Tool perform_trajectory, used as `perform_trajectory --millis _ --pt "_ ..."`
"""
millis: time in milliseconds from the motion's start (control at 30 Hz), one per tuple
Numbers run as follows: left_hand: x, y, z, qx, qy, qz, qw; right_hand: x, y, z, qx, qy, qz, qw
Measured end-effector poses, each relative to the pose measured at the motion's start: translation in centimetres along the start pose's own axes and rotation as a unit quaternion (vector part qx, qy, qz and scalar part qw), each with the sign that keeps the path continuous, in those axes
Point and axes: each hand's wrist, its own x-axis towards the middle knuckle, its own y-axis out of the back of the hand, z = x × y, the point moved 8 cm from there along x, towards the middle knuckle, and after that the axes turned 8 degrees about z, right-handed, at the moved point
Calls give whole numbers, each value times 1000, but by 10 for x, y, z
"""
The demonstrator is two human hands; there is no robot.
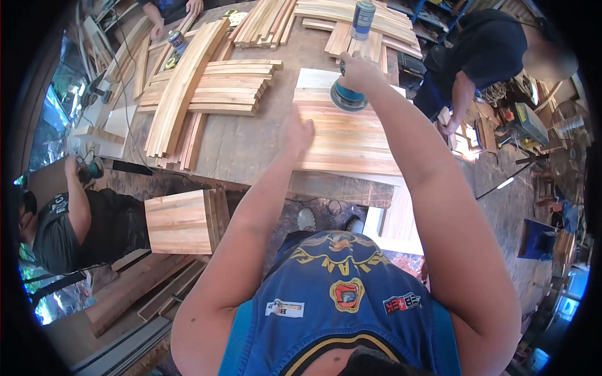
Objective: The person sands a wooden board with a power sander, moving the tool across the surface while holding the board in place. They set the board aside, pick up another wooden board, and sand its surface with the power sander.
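Note:
My right hand (362, 73) is wrapped round the handle of a teal power sander (348, 98). The sander's round base sits on a wooden panel (348, 141) of joined strips, near its far edge. At the panel's left edge is my left hand (297, 133), gripping it there with the thumb over the top face and the fingers along the side. The panel lies on the worktable (229, 141) right in front of me, and a paler board (316, 79) shows beyond its far edge.
Stacked wood strips (207, 88) lie left on the table, with more strips (266, 25) at the back. A spray can (363, 20) stands on the far pile. Co-workers are at the left (81, 219), right (480, 56) and far side. Finished-looking panels (179, 222) stand lower left.

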Motion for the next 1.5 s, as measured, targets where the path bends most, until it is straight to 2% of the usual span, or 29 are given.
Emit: perform_trajectory --millis 333,400,500,633,867,1000,1200,1400,1500 --pt "0 -2 -3 35 4 -27 999 -9 2 34 -4 -30 -2 1000" --pt "0 1 1 38 -23 9 999 -11 3 42 -4 -38 -4 999" --pt "1 -2 -2 51 -5 -6 999 -14 4 50 -17 -36 0 999" --pt "-3 1 3 22 13 -29 999 -19 6 64 -25 -44 14 999" --pt "0 -2 -4 8 1 -12 1000 -21 7 81 -18 -43 41 998" --pt "0 -5 -6 -33 15 -11 999 -15 5 61 -26 -21 33 999" --pt "0 -3 0 22 9 -32 999 0 1 7 0 11 22 1000" --pt "-1 -1 3 1 4 -33 999 13 -4 -42 13 50 22 998" --pt "-3 -2 1 -10 54 -67 996 20 -9 -61 22 71 25 997"
